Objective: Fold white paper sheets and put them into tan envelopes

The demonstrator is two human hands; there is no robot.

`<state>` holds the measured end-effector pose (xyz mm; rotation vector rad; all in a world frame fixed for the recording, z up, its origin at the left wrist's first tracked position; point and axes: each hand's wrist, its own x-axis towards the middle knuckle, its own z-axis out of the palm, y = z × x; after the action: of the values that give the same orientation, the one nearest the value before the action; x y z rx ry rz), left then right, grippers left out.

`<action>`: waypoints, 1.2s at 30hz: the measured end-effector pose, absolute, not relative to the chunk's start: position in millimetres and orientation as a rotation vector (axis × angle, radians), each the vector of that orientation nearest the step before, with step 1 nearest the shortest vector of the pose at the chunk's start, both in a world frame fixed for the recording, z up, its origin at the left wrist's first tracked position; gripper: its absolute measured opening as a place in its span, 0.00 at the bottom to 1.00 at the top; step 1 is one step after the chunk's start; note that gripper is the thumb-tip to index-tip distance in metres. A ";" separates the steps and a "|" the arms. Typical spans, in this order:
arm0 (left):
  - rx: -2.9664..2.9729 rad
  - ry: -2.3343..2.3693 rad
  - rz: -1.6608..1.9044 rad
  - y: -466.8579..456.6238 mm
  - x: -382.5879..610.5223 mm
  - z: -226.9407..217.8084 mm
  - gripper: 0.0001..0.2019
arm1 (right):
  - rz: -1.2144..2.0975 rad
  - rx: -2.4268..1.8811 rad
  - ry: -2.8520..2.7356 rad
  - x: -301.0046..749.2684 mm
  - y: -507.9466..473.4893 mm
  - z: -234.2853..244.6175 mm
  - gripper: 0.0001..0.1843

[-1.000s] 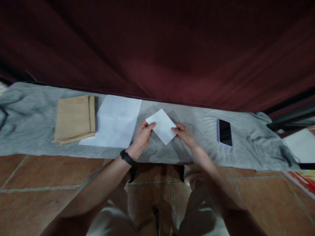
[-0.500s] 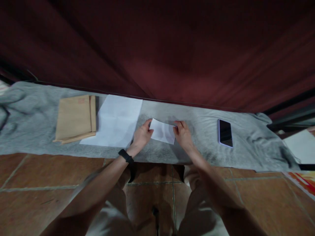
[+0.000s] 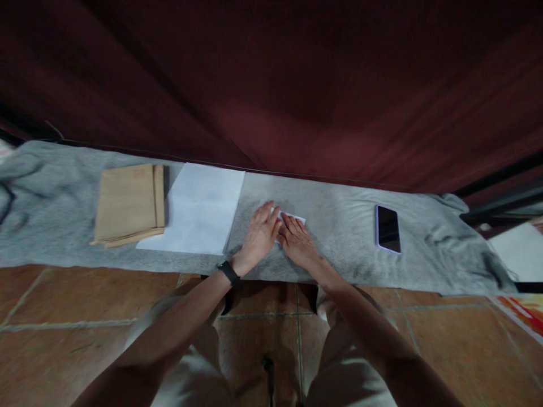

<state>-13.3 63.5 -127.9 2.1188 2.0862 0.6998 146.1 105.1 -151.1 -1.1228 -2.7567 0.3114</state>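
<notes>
A small folded piece of white paper (image 3: 301, 219) lies on the grey cloth, mostly hidden under my two hands; only its far edge and a bit of its near edge show. My right hand (image 3: 298, 242) lies flat over the paper with its fingers stretched out. At the paper's left end, my left hand (image 3: 260, 230) rests with its fingers extended, its fingertips close to those of the right. A larger sheet of white paper (image 3: 201, 206) is spread just left of my left hand.
Brown paper envelopes (image 3: 126, 203) lie stacked at the left, overlapping the large sheet. A phone (image 3: 388, 229) in a pale purple case lies at the right. Grey cloth (image 3: 339, 243) covers the narrow surface, with a dark red curtain (image 3: 271, 113) behind it.
Both hands have moved together. They held the small paper by its left and right ends; now they lie over it, and less of it shows. The phone and envelopes have stayed put.
</notes>
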 end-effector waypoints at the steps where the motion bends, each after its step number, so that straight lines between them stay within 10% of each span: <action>1: 2.175 2.008 0.647 62.3 -5.8 -132.0 0.26 | 0.305 -1.125 -2.765 146.4 105.2 -152.3 0.30; 36: 1.947 2.267 0.475 47.2 -8.5 -148.1 0.30 | 0.169 -1.281 -2.666 196.1 127.3 -165.0 0.31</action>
<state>-8.5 47.2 -148.1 1.9473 2.2667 0.4750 196.1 127.3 -165.0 -1.2814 -2.6661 0.1694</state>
